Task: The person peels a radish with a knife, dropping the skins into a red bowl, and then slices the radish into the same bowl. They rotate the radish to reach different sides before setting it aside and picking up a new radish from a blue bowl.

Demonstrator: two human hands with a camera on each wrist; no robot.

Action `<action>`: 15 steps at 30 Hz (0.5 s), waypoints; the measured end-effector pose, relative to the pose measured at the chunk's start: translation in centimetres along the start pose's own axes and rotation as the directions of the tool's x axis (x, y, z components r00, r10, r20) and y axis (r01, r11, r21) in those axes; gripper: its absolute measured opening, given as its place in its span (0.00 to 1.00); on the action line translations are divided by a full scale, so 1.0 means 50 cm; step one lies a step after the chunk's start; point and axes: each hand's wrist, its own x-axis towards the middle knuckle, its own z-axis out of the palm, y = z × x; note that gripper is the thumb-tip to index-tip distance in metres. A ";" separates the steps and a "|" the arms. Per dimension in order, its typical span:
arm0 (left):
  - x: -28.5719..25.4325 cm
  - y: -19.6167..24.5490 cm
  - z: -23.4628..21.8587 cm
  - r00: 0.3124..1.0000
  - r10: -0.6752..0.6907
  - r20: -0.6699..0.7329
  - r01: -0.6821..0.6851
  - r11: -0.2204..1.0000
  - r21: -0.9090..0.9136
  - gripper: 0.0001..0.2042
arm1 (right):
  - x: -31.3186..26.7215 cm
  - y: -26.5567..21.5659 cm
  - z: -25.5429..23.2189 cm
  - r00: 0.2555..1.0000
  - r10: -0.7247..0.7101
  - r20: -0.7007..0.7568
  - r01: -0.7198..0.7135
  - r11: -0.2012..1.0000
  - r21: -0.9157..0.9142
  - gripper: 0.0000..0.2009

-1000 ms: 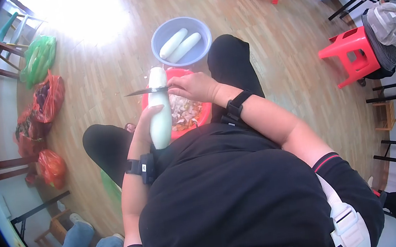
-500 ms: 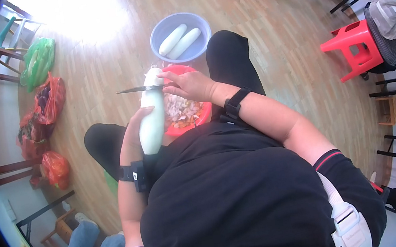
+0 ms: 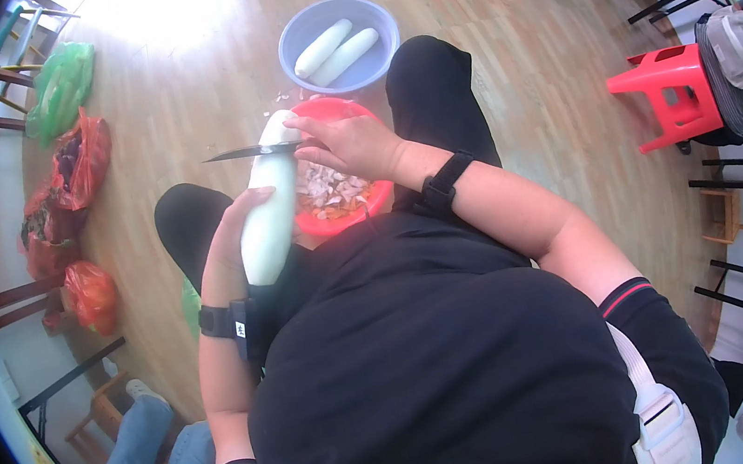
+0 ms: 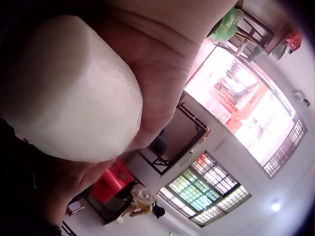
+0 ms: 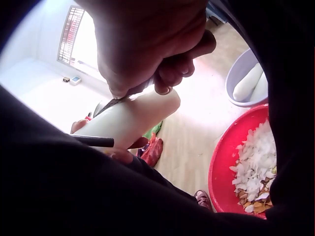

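A peeled white radish [image 3: 271, 209] slants up across the lap, its far end over the red basin. My left hand [image 3: 231, 236] grips it around the middle, thumb on top. In the left wrist view, the blunt near end of the radish [image 4: 93, 103] fills the palm side. My right hand [image 3: 349, 146] holds a knife [image 3: 235, 154], whose blade lies crosswise on the radish near its far end. Its forefinger reaches to the radish's tip. Below, the red basin [image 5: 215, 172] contains white and orange-brown peelings [image 5: 256, 162].
Beyond the knees, a blue-grey basin [image 3: 389, 23] holds two more white radishes [image 3: 345, 57]. Green [image 3: 64, 89] and red bags [image 3: 94, 297] line the left side. A red stool [image 3: 668, 94] with a seated person stands right. Another person's legs [image 3: 138, 450] show lower left.
The radish has tilted, its near end swinging left with my left hand. The knife has shifted left with it, still across the far end. My right forefinger has stretched out to the tip.
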 end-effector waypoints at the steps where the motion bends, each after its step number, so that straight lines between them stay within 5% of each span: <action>1: 0.004 -0.002 -0.004 1.000 -0.013 -0.008 0.013 1.000 0.004 0.25 | -0.003 0.005 0.000 1.000 -0.014 -0.015 0.014 1.000 -0.014 0.24; 7: -0.016 -0.014 -0.010 1.000 0.002 0.001 -0.002 1.000 0.018 0.26 | -0.001 0.023 -0.007 0.989 0.148 0.015 -0.148 0.988 -0.040 0.24; 15: -0.027 -0.017 -0.011 1.000 0.006 0.029 -0.008 0.998 0.065 0.26 | 0.001 0.012 0.009 0.996 0.040 0.074 -0.049 0.991 0.128 0.24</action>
